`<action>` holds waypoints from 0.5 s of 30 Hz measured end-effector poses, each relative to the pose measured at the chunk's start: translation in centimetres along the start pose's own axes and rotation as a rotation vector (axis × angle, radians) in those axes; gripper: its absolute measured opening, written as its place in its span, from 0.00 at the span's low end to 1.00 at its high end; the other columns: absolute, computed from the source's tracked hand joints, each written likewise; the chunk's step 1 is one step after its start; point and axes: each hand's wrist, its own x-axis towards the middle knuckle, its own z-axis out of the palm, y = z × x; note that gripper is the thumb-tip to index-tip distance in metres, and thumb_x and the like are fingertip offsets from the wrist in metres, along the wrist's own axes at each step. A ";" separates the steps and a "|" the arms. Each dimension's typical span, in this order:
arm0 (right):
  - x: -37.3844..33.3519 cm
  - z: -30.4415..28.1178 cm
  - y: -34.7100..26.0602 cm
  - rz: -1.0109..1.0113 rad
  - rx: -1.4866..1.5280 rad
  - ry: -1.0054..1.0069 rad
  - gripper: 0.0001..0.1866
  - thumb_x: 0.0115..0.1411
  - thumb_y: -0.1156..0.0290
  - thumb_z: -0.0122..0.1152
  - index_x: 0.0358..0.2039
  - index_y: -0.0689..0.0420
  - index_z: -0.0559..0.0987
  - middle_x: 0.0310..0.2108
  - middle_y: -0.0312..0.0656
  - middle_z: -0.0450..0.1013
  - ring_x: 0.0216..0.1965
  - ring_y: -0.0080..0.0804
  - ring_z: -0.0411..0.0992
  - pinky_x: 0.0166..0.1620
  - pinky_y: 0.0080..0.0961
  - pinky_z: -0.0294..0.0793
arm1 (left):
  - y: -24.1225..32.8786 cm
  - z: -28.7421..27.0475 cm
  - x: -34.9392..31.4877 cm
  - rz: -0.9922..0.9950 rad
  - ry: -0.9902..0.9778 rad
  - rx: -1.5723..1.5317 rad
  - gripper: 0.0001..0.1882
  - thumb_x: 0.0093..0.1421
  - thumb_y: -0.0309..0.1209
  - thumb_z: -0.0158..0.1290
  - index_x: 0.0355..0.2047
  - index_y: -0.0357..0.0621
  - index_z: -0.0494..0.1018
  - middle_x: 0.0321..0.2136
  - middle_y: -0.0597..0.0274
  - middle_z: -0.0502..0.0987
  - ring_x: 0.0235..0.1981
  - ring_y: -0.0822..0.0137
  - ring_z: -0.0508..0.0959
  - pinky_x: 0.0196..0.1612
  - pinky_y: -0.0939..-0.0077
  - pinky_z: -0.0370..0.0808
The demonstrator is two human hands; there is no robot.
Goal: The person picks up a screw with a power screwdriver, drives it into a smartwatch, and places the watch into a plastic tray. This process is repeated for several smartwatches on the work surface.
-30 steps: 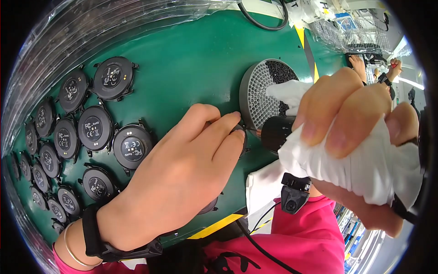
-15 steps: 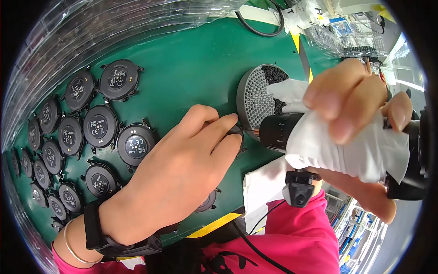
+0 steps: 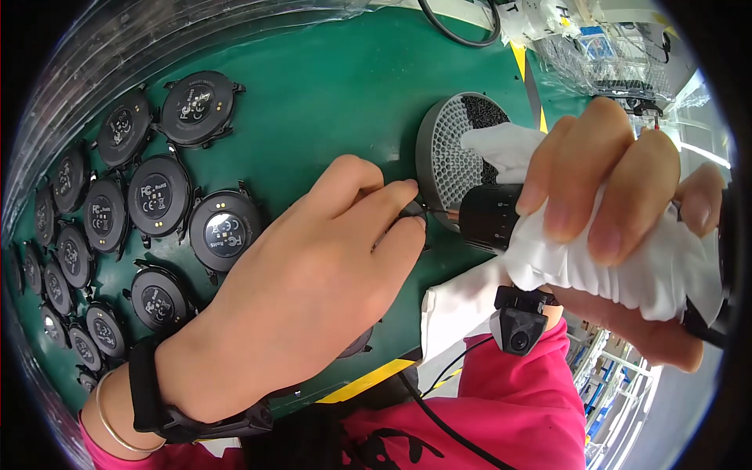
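Note:
My left hand [image 3: 305,282] is closed on a dark watch case [image 3: 412,209], most of it hidden beneath the fingers. My right hand [image 3: 603,188] wraps around an electric screwdriver [image 3: 489,218], lying almost level, its body covered in white cloth [image 3: 580,270]. Its thin bit points left to the watch case at my left fingertips; whether tip and case touch cannot be made out. Just beyond the screwdriver's black nose stands a round grey tray [image 3: 448,149] full of small holes. Tiny black screws [image 3: 484,112] are heaped on its far right part.
Several round black watch cases [image 3: 159,196] lie back up in rows at the left on the green mat [image 3: 329,94]. Clear plastic sheeting [image 3: 157,39] borders the left and far side. A white cloth or paper [image 3: 458,305] lies near the front edge, beside yellow tape [image 3: 368,381].
The whole view has shifted a little, with the watch cases appearing farther left and higher. Both hands keep their holds, and the screwdriver bit stays at the left fingertips.

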 end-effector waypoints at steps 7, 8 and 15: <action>-0.1 0.4 0.2 -0.024 -0.069 0.066 0.45 0.53 0.33 0.64 0.57 0.55 0.64 0.38 0.39 0.70 0.33 0.34 0.68 0.31 0.30 0.70 | 0.2 0.1 0.1 0.007 0.000 0.013 0.21 0.45 0.19 0.61 0.43 0.36 0.75 0.50 0.53 0.76 0.46 0.50 0.72 0.45 0.63 0.76; -0.1 0.3 0.2 -0.024 -0.072 0.067 0.45 0.53 0.33 0.64 0.57 0.55 0.64 0.38 0.39 0.70 0.33 0.34 0.68 0.31 0.30 0.70 | 0.2 0.1 0.1 0.004 0.002 0.015 0.21 0.45 0.19 0.61 0.43 0.36 0.75 0.50 0.53 0.76 0.46 0.50 0.72 0.45 0.63 0.75; -0.6 -0.5 0.7 -0.067 -0.108 0.089 0.47 0.52 0.28 0.57 0.57 0.55 0.65 0.38 0.39 0.70 0.33 0.34 0.67 0.32 0.30 0.70 | 0.1 0.3 0.1 -0.016 -0.002 0.002 0.21 0.45 0.18 0.61 0.43 0.37 0.75 0.50 0.53 0.76 0.46 0.51 0.72 0.45 0.63 0.75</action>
